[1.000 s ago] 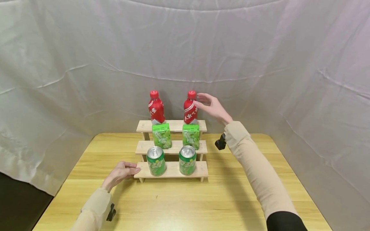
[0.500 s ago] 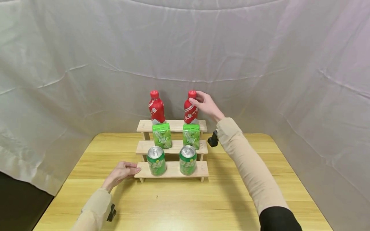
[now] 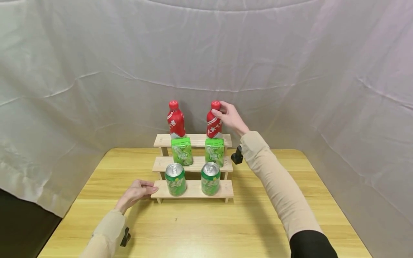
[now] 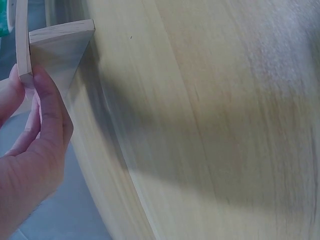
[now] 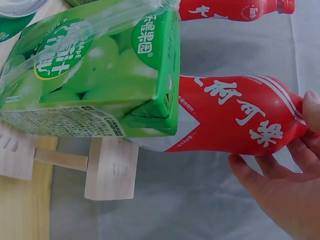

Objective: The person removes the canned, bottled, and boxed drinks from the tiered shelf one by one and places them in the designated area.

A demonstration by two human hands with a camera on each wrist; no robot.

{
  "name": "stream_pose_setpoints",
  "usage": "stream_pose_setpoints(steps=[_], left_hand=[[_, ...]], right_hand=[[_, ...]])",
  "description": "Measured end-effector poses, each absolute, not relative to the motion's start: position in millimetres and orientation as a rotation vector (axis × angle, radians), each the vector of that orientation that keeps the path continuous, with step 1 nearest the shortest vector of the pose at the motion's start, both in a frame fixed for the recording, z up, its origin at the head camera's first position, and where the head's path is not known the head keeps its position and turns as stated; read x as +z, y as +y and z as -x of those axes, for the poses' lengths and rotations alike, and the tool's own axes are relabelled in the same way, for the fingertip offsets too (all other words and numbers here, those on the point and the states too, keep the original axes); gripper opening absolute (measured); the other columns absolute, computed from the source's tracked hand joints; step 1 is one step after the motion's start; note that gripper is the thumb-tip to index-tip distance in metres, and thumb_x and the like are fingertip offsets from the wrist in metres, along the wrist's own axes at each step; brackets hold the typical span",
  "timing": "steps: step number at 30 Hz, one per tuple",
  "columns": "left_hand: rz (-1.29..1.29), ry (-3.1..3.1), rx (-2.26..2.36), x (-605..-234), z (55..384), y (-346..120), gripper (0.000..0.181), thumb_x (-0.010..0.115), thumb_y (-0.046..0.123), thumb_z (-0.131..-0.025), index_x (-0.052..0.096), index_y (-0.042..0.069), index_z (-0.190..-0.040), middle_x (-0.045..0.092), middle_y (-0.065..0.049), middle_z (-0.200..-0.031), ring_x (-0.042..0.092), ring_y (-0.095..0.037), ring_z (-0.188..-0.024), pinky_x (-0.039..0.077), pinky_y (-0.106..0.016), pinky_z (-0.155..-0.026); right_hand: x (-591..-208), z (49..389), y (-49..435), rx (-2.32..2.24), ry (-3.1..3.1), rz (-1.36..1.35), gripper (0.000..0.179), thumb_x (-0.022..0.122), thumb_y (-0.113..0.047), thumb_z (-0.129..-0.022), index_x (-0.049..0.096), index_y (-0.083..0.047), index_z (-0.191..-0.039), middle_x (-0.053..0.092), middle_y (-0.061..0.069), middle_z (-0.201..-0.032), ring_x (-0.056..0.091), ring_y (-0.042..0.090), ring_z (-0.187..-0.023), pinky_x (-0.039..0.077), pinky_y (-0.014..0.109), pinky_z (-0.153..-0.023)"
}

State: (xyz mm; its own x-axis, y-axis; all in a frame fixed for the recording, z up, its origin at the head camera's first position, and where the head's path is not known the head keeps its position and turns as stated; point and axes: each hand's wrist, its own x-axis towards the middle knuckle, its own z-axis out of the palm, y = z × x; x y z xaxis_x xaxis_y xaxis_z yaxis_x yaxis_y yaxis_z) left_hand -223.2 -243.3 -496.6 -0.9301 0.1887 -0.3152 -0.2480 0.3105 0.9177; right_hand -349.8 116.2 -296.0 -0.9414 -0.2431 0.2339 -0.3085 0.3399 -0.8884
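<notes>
A three-step wooden display stand [image 3: 193,186] stands on the table. My left hand [image 3: 137,193] pinches the left end of its lowest board [image 4: 23,42] between thumb and fingers, as the left wrist view shows. On the top step are two red cola bottles. My right hand [image 3: 233,119] grips the right cola bottle [image 3: 213,126] around its shoulder, just below the cap. In the right wrist view the thumb lies on one side of this bottle [image 5: 235,112] and the fingers on the other. The left cola bottle [image 3: 176,123] stands upright, apart from either hand.
Two green grape juice boxes, left [image 3: 182,152] and right [image 3: 214,152], occupy the middle step. The lowest step carries two green cans, left [image 3: 175,181] and right [image 3: 210,182]. Behind the wooden table [image 3: 193,233] hangs a grey curtain [image 3: 206,53].
My right hand has moved left onto the right cola bottle and now grips its shoulder; a second ago its fingers were spread beside it. The left hand keeps its hold on the stand.
</notes>
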Motion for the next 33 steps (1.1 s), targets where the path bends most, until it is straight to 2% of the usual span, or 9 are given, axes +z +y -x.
stream_pose_setpoints(steps=[12,24,28,31,33], left_hand=[[0.05,2.218,1.66,-497,222,-244,0.048,0.066,0.006,-0.094,0.048,-0.024,-0.127,0.072,-0.012,-0.098,0.068,-0.011,-0.084,0.061,-0.028,-0.081],[0.045,2.209,1.674,-497,222,-244,0.046,0.065,0.005,-0.095,0.048,-0.024,-0.126,0.071,-0.01,-0.097,0.068,-0.01,-0.084,0.06,-0.025,-0.079],[0.061,2.207,1.671,-497,222,-243,0.047,0.066,0.006,-0.094,0.048,-0.024,-0.126,0.071,-0.011,-0.098,0.069,-0.011,-0.084,0.061,-0.028,-0.081],[0.068,2.203,1.673,-497,223,-242,0.047,0.067,0.006,-0.094,0.049,-0.024,-0.125,0.072,-0.011,-0.097,0.069,-0.011,-0.083,0.061,-0.031,-0.083],[0.066,2.2,1.676,-498,224,-242,0.046,0.067,0.006,-0.094,0.049,-0.023,-0.125,0.072,-0.011,-0.097,0.069,-0.011,-0.083,0.061,-0.031,-0.083]], right_hand=[[-286,343,131,1.687,-2.487,-0.508,0.041,0.059,-0.011,-0.101,0.051,0.007,-0.138,0.059,0.029,-0.136,0.058,0.039,-0.127,0.048,0.05,-0.109],[-286,333,183,1.643,-2.489,-0.403,0.044,0.057,-0.015,-0.102,0.048,0.006,-0.14,0.056,0.029,-0.14,0.054,0.04,-0.133,0.045,0.049,-0.113],[-290,328,205,1.604,-2.509,-0.354,0.045,0.058,-0.017,-0.102,0.049,0.005,-0.14,0.057,0.028,-0.138,0.059,0.031,-0.124,0.052,0.033,-0.1],[-297,325,222,1.605,-2.504,-0.344,0.046,0.058,-0.018,-0.102,0.049,0.007,-0.14,0.057,0.03,-0.137,0.062,0.013,-0.109,0.051,0.018,-0.086],[-303,323,234,1.602,-2.512,-0.331,0.047,0.058,-0.019,-0.102,0.048,0.007,-0.141,0.056,0.029,-0.137,0.059,0.002,-0.102,0.05,0.012,-0.083]])
